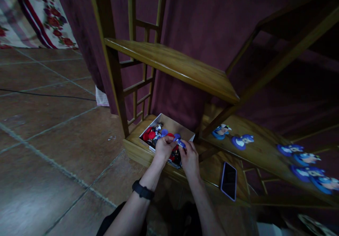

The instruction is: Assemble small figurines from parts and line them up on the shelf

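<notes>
Above an open cardboard box (182,127) my two hands meet around a small blue-and-white figurine (181,144). My right hand (190,155) is closed on its near side, thumb and fingers pinching it. Fingers of my left hand (164,148) are pinched together at the figurine's round purple-blue base (177,136), and partly hide it. Inside the box lie several more small figurines with red, blue and black parts, among them a red round base (152,134). My hands cover the box's front right part.
The box stands on the low wooden shelf (132,137), beneath a higher shelf board (172,58). A phone (229,180) lies to the right. Several blue-based figurines, one a purple-blue figurine (242,141), stand on the right-hand shelf. A slanting wooden post (219,119) separates the sections.
</notes>
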Available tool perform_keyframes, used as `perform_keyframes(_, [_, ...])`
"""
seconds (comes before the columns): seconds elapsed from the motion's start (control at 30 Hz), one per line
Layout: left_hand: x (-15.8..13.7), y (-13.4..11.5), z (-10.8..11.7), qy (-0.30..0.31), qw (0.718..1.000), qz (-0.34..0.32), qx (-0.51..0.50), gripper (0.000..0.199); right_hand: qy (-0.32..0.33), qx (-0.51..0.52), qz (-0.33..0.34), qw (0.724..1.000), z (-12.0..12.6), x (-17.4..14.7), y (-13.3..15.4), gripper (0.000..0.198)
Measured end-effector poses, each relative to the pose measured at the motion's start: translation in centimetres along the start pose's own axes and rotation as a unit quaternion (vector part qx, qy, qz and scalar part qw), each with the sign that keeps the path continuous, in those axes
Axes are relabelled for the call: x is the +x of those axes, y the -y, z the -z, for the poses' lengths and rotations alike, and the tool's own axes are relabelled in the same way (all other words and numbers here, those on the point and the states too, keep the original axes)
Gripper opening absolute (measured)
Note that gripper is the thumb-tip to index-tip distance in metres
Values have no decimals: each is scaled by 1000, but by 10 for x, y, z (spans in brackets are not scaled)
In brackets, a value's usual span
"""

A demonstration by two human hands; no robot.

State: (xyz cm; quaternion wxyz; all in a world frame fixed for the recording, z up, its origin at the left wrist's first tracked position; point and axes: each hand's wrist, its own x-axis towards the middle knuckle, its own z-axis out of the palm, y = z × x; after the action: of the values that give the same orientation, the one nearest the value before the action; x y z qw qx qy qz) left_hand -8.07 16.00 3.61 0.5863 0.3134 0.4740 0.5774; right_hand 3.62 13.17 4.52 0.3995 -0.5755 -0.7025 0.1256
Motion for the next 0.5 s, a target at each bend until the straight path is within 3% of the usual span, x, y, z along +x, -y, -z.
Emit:
perform_keyframes(0.17, [-5, -3, -2, -3, 1000, 23, -6, 19, 2, 26, -17, 1000, 4, 0, 2, 30])
perform_keyframes(0.33, [-13, -6, -1, 11, 989, 106, -99, 20, -5, 74, -35, 997, 2, -3, 2, 36])
perform_keyframes(0.5, [-19, -4, -4, 36, 982, 136, -124, 17, -12, 89, -34, 995, 0, -5, -5, 25])
